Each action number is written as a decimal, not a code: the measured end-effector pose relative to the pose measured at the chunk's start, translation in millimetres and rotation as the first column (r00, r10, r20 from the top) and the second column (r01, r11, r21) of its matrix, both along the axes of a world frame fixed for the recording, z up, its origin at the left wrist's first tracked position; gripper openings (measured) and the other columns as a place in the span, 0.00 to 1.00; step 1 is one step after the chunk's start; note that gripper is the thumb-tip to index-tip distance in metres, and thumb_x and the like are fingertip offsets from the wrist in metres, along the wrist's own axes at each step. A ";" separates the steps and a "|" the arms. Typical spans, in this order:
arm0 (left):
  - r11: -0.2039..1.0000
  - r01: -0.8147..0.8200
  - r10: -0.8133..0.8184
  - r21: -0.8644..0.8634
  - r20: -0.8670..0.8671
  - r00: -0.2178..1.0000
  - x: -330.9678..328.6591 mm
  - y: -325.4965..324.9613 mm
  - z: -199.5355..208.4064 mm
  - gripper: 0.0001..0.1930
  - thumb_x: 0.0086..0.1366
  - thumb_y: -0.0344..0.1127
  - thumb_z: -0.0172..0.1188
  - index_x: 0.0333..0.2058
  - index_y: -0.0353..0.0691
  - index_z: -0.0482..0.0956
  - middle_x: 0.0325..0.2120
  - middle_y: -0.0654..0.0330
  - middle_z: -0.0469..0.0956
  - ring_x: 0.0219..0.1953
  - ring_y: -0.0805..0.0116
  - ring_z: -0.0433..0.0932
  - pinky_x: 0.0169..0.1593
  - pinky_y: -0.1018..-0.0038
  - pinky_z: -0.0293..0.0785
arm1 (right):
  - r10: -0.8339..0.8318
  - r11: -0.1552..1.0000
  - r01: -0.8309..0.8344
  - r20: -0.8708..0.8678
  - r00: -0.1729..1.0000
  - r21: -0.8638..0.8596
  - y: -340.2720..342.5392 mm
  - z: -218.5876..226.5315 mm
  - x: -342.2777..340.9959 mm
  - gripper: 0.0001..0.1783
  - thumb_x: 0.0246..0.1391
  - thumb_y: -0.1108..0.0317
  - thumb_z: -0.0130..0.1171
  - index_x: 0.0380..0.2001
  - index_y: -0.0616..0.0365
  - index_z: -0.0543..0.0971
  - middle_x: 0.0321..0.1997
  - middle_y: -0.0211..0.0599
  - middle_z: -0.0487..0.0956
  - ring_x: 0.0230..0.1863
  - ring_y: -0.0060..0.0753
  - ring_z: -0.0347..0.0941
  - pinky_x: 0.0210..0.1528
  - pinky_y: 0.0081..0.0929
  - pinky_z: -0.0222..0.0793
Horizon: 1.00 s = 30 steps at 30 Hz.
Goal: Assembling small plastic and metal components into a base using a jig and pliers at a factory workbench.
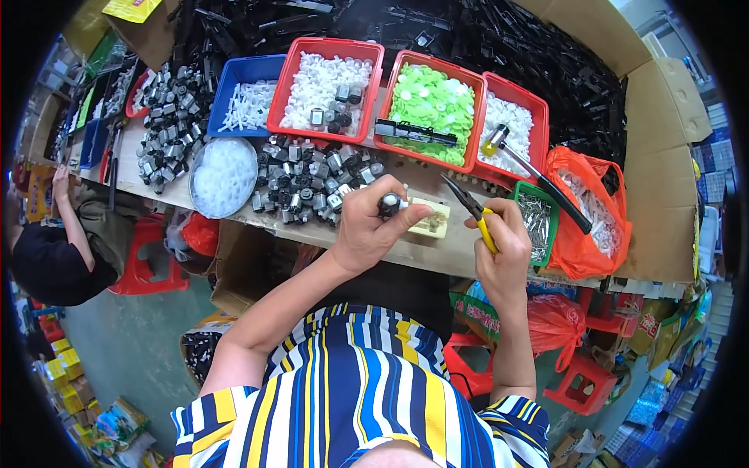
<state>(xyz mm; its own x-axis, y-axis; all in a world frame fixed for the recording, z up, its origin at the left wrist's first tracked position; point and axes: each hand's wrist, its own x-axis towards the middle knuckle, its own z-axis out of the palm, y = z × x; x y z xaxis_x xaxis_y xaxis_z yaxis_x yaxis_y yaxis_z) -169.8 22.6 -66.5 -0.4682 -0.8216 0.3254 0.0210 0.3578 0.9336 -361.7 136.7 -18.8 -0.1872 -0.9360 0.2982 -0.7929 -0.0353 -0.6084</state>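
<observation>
My left hand (370,222) is closed round a small motor (389,205); its black end with a white tip shows between thumb and fingers. Beside the thumb a cream block (431,221) with a brownish top lies at the table's front edge. My right hand (504,243) grips yellow-handled pliers (474,209), whose dark jaws point up and left, apart from the motor. A heap of small silver-and-black motors (304,178) lies just left of and beyond my left hand. Close to the right hand stands a green tray (545,253) of thin metal pins.
Red bins (275,129) (469,166) hold white and green parts. A black part lies across the green ones. A hammer (538,175) leans over the right bin, by an orange bag (616,246). A blue bin (218,129) and round dish (224,178) stand left. Another person (55,261) sits far left.
</observation>
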 end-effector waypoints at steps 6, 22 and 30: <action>0.998 0.070 -0.069 -0.002 0.155 0.985 17.7 6.3 20.5 0.20 0.66 0.46 0.68 0.33 0.34 0.73 0.19 0.54 0.72 0.20 0.62 0.72 0.26 0.68 0.67 | 0.193 0.980 -0.199 -0.155 0.969 -0.028 -1.0 24.8 17.4 0.14 0.41 0.82 0.58 0.37 0.65 0.77 0.53 0.48 0.76 0.52 0.53 0.74 0.56 0.44 0.66; 0.665 0.495 -0.505 0.559 -0.151 0.850 35.7 13.7 19.9 0.18 0.77 0.46 0.51 0.37 0.34 0.74 0.20 0.63 0.71 0.22 0.74 0.69 0.27 0.76 0.65 | 0.318 0.948 -0.311 -0.130 0.939 0.069 10.3 1.9 9.8 0.12 0.37 0.86 0.57 0.28 0.65 0.70 0.39 0.49 0.74 0.40 0.55 0.74 0.41 0.42 0.71; -0.080 0.845 -0.285 0.528 -0.825 0.488 32.1 18.3 12.3 0.22 0.75 0.53 0.51 0.39 0.35 0.73 0.19 0.64 0.68 0.19 0.75 0.65 0.24 0.79 0.62 | 0.387 0.917 -0.387 0.025 0.922 0.091 14.5 5.0 13.5 0.12 0.35 0.86 0.55 0.28 0.65 0.71 0.40 0.48 0.74 0.42 0.55 0.75 0.44 0.40 0.72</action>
<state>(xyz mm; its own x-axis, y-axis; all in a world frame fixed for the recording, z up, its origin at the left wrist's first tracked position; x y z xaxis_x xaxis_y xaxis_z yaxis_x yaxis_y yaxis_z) -137.7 40.9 -54.2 -0.9937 -0.1111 0.0176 0.1099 -0.9263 0.3603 -348.2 151.2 -13.8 0.1935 -0.9591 0.2066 -0.7246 -0.2817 -0.6290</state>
